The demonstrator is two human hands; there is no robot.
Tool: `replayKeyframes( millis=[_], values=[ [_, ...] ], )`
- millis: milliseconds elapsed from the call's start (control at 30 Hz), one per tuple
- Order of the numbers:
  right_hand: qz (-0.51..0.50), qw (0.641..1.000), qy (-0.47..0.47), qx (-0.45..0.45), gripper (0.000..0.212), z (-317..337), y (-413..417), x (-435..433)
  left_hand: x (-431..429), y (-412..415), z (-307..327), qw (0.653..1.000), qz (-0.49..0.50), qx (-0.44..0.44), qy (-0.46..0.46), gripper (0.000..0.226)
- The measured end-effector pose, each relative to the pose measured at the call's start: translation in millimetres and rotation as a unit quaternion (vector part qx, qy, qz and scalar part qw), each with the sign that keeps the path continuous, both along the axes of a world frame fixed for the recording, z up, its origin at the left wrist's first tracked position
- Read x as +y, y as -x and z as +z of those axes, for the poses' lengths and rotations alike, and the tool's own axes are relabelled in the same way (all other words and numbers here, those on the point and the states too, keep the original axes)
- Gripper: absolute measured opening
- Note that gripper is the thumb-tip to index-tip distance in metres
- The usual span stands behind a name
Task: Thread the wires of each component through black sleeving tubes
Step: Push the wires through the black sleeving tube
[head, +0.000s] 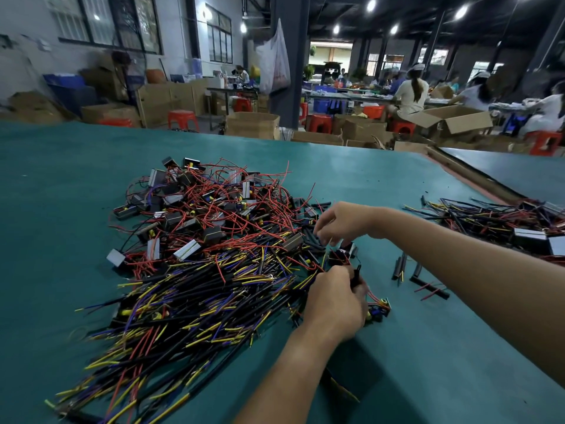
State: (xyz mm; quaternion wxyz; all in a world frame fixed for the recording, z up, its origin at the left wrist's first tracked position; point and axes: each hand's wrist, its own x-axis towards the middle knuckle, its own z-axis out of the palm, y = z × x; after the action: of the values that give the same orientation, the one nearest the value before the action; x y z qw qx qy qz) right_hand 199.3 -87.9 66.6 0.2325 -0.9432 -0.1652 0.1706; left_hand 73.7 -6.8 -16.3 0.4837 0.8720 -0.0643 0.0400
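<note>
My left hand (336, 298) is closed around a short black sleeving tube (356, 275). Thin red wires run from it down to a small component (380, 307) with yellow and blue parts, lying beside the hand. My right hand (345, 221) hovers just beyond, its fingertips curled down onto a cluster of loose black tubes (315, 240). Whether it grips one is hidden by the fingers. Another small black component (339, 255) lies between the two hands.
A big heap of components with red wires (214, 209) fills the centre of the green table (443, 362). Sleeved wire bundles (198, 304) spread towards me. A few black tubes (428, 286) lie to the right, and a second pile (495, 221) is at the far right.
</note>
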Motion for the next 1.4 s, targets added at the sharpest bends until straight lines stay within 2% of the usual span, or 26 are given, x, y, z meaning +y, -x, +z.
replayKeyframes(
  millis=[167, 367, 533, 700, 833, 1000, 1133, 1200, 1267, 1333, 1400],
  values=[
    [0.066, 0.993, 0.100, 0.007, 0.023, 2.6, 9.2, 14.8, 0.4, 1.5, -1.3, 1.000, 0.010, -0.015, -0.001, 0.013],
    [0.033, 0.996, 0.073, 0.042, 0.020, 0.7, 8.2, 13.2, 1.1, 3.8, 3.0, 1.000, 0.008, 0.000, 0.007, 0.017],
    [0.016, 0.998, 0.047, -0.050, 0.017, -5.3, 1.2, 9.6, 2.0, 7.7, 8.8, 1.000, -0.004, 0.014, 0.017, 0.016],
    [0.004, 0.997, 0.040, -0.062, 0.016, -9.2, -4.3, 8.7, 2.7, 8.4, 11.1, 1.000, 0.003, 0.020, 0.015, 0.013],
    [0.005, 0.992, 0.069, -0.104, 0.018, -14.1, -6.5, 8.3, 2.0, 7.9, 9.8, 1.000, 0.004, 0.012, 0.014, 0.014],
    [-0.061, 0.978, 0.088, -0.178, 0.029, -17.9, -16.2, 5.7, 2.7, 8.1, 9.9, 1.000, -0.001, 0.005, 0.017, 0.013],
    [-0.076, 0.977, 0.087, -0.179, 0.031, -20.2, -24.6, 7.6, 2.3, 9.2, 9.3, 1.000, -0.003, -0.015, 0.011, 0.012],
    [-0.072, 0.979, 0.065, -0.181, 0.033, -23.1, -27.1, 10.8, 2.3, 10.5, 10.0, 1.000, -0.003, -0.013, 0.008, 0.012],
    [-0.078, 0.976, -0.004, -0.203, 0.029, -24.8, -29.0, 16.7, 3.0, 11.2, 10.1, 1.000, -0.007, 0.000, 0.007, 0.011],
    [-0.103, 0.967, -0.142, -0.186, 0.018, -19.9, -28.2, 26.6, 2.7, 11.7, 11.1, 1.000, -0.002, 0.009, 0.008, 0.012],
    [-0.104, 0.955, -0.258, -0.108, 0.014, -8.5, -20.8, 42.1, 1.9, 12.4, 14.0, 1.000, 0.009, 0.006, -0.004, 0.015]
  ],
)
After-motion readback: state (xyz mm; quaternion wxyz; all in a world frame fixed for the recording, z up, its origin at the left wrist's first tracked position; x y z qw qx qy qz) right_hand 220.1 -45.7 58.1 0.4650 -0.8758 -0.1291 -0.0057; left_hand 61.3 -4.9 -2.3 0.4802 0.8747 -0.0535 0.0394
